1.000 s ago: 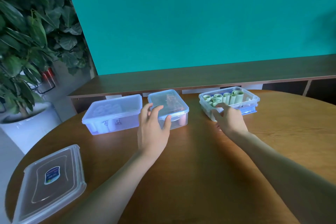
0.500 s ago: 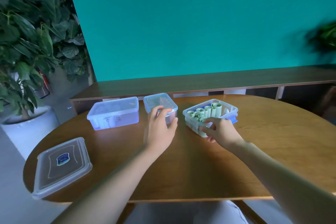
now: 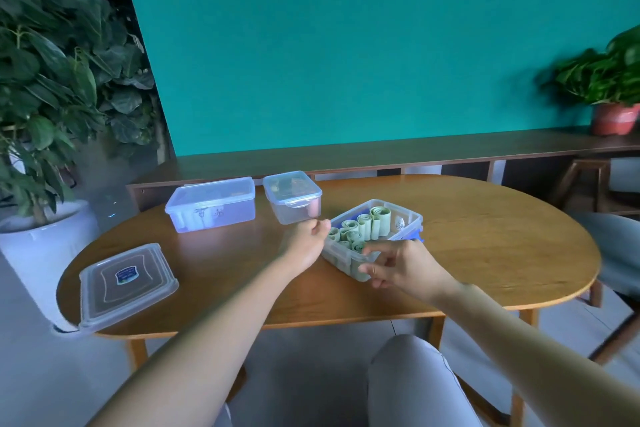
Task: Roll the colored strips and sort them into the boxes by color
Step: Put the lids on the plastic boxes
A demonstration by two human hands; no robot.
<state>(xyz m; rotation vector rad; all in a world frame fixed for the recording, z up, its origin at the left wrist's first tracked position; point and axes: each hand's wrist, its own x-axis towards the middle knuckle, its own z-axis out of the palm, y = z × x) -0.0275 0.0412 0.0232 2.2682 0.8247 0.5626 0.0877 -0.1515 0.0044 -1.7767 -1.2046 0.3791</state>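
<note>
Pale green rolled strips [image 3: 363, 227] stood packed on end in the open clear box [image 3: 410, 218], which sat on the wooden table [image 3: 485, 236] near its front edge. The right hand [image 3: 403, 265] held the box's near corner, with curled fingers [image 3: 372, 269] pinching the front wall. The left hand [image 3: 306, 239] was loosely curled beside the box's left end; whether it touched the rim or held anything could not be told through the blur.

The rolling looked finished: no loose strips lay on the table, and the lidded blue-tinted box [image 3: 211, 203] and the smaller lidded box [image 3: 292, 196] sat further back, the smaller one showing something pinkish inside. The step in hand seemed to be closing up the green box. Its loose lid [image 3: 126, 282] lay well apart at the table's left front edge, so the next move probably called for the left hand to fetch it while the right steadied the box, then to seat and press it evenly.

Compared with a second earlier, the green box had come from the back row, in line with the other two, toward the person and had turned at an angle. The left hand had left the smaller box's lid, where it had rested flat, and had curled up beside the green box. The view had pulled back and risen, taking in the table's front edge and the person's knee [image 3: 408, 374].
</note>
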